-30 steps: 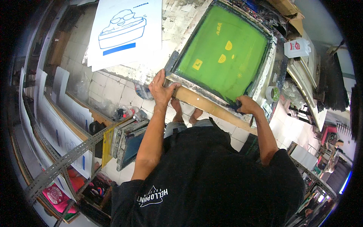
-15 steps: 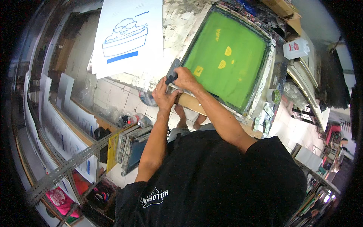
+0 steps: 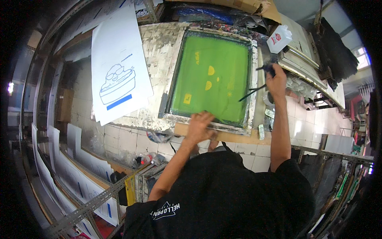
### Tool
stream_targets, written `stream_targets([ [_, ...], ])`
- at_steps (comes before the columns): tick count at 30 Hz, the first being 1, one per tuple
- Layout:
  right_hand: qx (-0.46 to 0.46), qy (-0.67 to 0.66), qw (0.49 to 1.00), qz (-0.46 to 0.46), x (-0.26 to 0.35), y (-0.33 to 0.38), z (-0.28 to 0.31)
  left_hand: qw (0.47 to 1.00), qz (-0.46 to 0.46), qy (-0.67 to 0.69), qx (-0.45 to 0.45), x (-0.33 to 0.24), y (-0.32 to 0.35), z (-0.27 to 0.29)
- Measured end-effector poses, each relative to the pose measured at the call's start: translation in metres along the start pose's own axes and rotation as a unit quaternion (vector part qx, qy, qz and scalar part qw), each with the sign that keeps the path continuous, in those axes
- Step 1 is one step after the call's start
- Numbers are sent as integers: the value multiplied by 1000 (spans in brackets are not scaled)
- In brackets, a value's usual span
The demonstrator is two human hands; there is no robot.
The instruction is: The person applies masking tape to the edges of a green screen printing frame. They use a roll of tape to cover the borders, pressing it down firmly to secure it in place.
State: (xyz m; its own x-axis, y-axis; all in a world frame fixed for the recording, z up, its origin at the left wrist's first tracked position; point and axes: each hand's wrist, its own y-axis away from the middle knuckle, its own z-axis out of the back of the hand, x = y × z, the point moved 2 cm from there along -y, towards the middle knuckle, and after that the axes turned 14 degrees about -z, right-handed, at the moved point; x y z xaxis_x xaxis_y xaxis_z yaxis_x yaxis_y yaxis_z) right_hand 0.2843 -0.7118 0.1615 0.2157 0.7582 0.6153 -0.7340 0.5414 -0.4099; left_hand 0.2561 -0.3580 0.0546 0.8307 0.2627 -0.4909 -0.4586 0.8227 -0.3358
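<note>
A silk screen (image 3: pixel 234 53) with bright green mesh and small yellow shapes lies flat on the worn white table (image 3: pixel 157 44). My left hand (image 3: pixel 200 125) is over the front edge of its frame, slightly blurred, with its fingers apart and holding nothing. Out past the frame's right side, my right hand (image 3: pixel 276 81) is raised and closed around a dark black bundle (image 3: pixel 269 70) with thin strap-like ends hanging toward the screen; its exact kind does not show. To the left of the screen lie white paper sheets (image 3: pixel 119 44) printed with a blue line drawing.
Printed sheets (image 3: pixel 75 181) stand in a metal rack (image 3: pixel 85 207) at the lower left. A white plastic container (image 3: pixel 279 39) sits at the back right beside stacked panels (image 3: pixel 299 59). Cardboard (image 3: pixel 270 11) lies along the back. A yellow-edged frame (image 3: pixel 130 190) leans near the floor.
My hands, together at the screen's near left corner before, have parted. My right hand has carried the black bundle to the right; my left has let go and shifted rightward along the front edge.
</note>
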Motion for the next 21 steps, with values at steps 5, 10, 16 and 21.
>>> stream_targets([
  [5, -59, 44, 997, -14, -84, -44, -3, 989, -83, -14, 121, -24, -23, -64],
  [10, 106, 161, 980, -47, -136, -34, -19, 994, -62, -10, 93, -13, -28, -80],
  [16, 109, 114, 977, -141, -132, 23, -11, 997, -39, 44, 58, -23, -34, -59],
  [21, 37, -56, 957, -282, -139, 85, -8, 987, -66, 128, -78, -56, -68, 2],
])
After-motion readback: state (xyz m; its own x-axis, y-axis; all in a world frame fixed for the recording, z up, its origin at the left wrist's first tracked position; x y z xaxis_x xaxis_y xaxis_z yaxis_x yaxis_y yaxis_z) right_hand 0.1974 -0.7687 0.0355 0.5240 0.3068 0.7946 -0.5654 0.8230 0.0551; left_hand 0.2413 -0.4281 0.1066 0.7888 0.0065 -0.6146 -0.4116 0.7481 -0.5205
